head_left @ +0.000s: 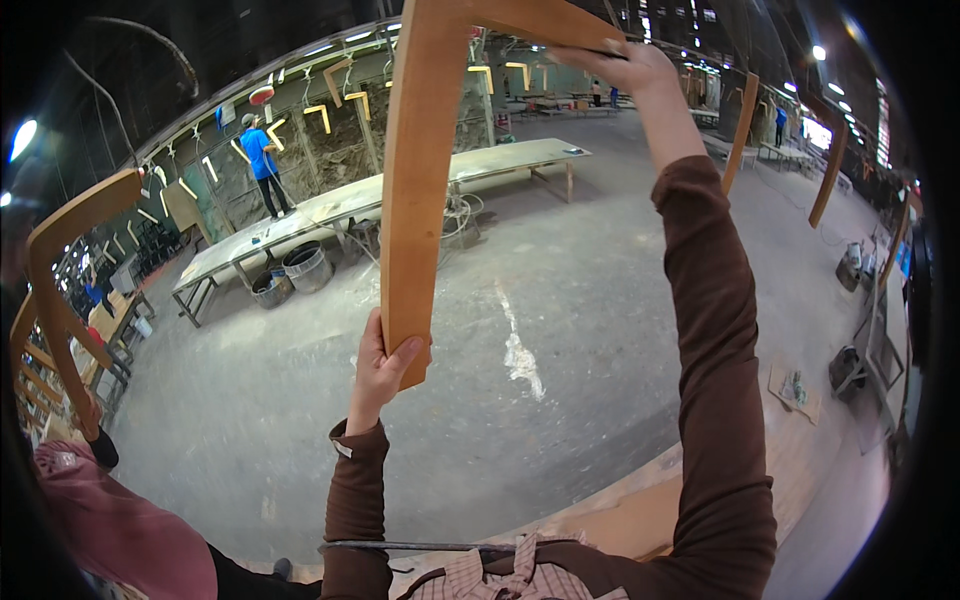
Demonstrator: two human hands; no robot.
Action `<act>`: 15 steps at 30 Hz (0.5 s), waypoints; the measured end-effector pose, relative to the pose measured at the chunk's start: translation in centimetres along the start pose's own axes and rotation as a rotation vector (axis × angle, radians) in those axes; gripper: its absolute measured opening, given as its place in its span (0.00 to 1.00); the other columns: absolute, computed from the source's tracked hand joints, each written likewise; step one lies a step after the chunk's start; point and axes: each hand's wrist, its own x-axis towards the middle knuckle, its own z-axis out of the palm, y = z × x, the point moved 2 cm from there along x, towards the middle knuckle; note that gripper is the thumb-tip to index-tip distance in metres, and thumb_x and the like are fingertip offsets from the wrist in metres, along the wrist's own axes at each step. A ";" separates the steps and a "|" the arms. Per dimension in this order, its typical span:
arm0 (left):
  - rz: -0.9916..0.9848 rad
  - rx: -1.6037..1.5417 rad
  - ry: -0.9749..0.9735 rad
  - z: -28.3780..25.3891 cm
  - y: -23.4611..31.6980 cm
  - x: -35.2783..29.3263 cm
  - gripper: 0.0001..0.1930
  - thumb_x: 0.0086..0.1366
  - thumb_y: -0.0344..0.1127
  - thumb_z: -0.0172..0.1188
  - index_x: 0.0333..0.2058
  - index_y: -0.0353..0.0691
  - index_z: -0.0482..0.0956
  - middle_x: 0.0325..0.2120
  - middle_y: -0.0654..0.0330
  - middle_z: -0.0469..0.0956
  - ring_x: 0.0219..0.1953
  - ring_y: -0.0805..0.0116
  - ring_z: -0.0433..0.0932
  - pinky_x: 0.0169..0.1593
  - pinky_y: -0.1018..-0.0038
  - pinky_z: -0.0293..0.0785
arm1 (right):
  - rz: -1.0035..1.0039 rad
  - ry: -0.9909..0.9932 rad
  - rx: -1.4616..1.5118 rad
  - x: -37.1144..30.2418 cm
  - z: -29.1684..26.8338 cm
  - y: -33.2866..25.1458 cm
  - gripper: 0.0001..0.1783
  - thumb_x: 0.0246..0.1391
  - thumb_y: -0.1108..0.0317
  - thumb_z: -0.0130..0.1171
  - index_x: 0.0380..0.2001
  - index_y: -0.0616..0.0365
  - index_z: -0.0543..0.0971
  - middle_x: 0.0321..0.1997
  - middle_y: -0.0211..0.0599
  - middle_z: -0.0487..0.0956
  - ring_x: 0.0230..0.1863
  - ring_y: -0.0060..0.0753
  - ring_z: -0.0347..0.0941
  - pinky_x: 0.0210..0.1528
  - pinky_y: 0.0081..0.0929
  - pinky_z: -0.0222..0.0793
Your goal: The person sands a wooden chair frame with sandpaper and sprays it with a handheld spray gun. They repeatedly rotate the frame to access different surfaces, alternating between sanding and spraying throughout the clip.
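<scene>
Upright in front of me is an L-shaped wooden furniture part (412,190), light brown and smooth, its upper arm reaching to the right past the picture's top edge. My left hand (378,372) is closed round its lower end, thumb across the front face. My right hand (640,70) is raised to the upper arm, its fingers pressed together along the wood's underside. A thin dark edge shows at those fingers; what it belongs to is too small to make out.
Similar wooden parts (742,130) hang at the right. At left, a person in a pink top (130,520) handles another bent wooden part (55,270). A long table (330,205) crosses behind, with buckets (306,266) beside it. A person in blue (258,160) stands farther back.
</scene>
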 end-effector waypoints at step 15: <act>0.047 0.009 0.011 0.5 -2.8 1.6 0.18 0.64 0.32 0.58 0.49 0.36 0.64 0.37 0.58 0.75 0.38 0.70 0.77 0.41 0.75 0.75 | 0.365 -0.128 -0.222 -15.9 -22.5 9.6 0.26 0.56 0.65 0.47 0.57 0.60 0.63 0.58 0.58 0.66 0.58 0.65 0.63 0.58 0.68 0.59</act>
